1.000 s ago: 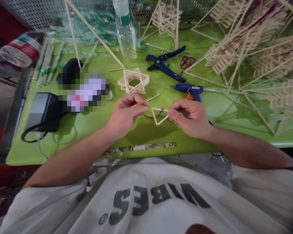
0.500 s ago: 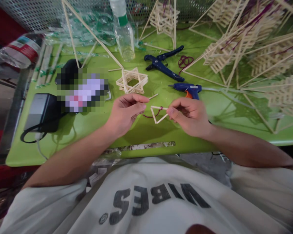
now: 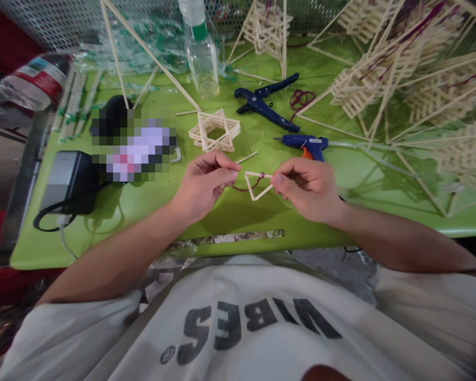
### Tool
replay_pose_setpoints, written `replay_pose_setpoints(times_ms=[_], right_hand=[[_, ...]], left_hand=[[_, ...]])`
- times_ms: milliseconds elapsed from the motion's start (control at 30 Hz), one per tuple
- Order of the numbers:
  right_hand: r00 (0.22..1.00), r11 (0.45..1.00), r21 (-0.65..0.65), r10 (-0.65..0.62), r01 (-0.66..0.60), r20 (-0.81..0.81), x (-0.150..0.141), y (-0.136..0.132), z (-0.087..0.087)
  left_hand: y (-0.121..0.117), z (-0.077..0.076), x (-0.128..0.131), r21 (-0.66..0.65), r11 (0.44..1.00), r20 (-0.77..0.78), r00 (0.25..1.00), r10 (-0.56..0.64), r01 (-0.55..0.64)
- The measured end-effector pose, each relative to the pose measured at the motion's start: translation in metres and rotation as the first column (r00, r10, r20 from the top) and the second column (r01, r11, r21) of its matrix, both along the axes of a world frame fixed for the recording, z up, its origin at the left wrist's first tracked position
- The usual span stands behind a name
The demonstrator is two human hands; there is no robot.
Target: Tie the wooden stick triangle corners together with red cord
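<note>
Clock centred on the stick triangle [image 3: 249, 186], which hangs between your hands.

Left hand [image 3: 206, 185]: at 9 o'clock; fingers drawn together in a pinch, the dark red cord [image 3: 244, 190] running in under them, apparently held.

Right hand [image 3: 307, 190]: at 3 o'clock; thumb and forefinger closed on the triangle's right end.

Knot [image 3: 262, 175]: on the top stick, near your right fingertips. Risk: a hard or slanting pull on the slack cord could slide it or spring a corner joint.

Glue gun [image 3: 301, 142]: at 2 o'clock, beyond your right knuckles. Risk: burns from its nozzle, if hot, should you reach carelessly.

Stick star [image 3: 224, 142]: at 11 o'clock. Risk: a knock from your left hand.
</note>
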State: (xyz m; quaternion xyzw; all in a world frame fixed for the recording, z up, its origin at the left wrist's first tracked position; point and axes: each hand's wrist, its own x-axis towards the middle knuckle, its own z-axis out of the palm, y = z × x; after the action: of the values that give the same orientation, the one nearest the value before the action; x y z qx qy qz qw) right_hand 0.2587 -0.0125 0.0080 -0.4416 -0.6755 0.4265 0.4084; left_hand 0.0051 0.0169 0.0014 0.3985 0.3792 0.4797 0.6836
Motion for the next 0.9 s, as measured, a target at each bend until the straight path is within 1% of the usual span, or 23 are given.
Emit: replay_pose_setpoints(times_ms=[100, 200, 400, 567, 733, 900], right_hand=[[1.0, 1.0, 0.011, 0.001, -0.001, -0.012, -0.0002, -0.0004, 0.0004], [1.0, 1.0, 0.03, -0.002, 0.003, -0.023, -0.001, -0.0001, -0.0001], [0.998, 0.997, 0.072, 0.003, 0.001, -0.057, -0.0018, 0.0008, -0.0023], [0.999, 0.998, 0.065, -0.004, 0.008, -0.053, -0.0013, 0.0006, -0.0031], [0.999, 0.998, 0.062, -0.014, 0.017, -0.042, -0.0022, 0.0011, -0.0029], [0.999, 0.995, 0.098, -0.01, 0.015, -0.049, -0.0022, 0.0018, -0.0039]], left_hand=[[-0.0007, -0.0007, 0.0001, 0.024, 1.0, 0.017, 1.0, 0.002, -0.002], [-0.0008, -0.0025, -0.0008, -0.003, 1.0, 0.017, 1.0, 0.0, 0.0], [0.0003, -0.0053, -0.0022, -0.051, 0.998, 0.041, 0.998, -0.043, 0.045], [0.0013, -0.0045, -0.0023, -0.024, 0.997, 0.078, 0.995, -0.068, 0.07], [0.001, -0.0019, -0.0005, -0.016, 0.999, 0.072, 0.996, -0.042, 0.043], [0.0013, -0.0028, 0.0006, -0.019, 0.999, 0.067, 0.997, -0.029, 0.03]])
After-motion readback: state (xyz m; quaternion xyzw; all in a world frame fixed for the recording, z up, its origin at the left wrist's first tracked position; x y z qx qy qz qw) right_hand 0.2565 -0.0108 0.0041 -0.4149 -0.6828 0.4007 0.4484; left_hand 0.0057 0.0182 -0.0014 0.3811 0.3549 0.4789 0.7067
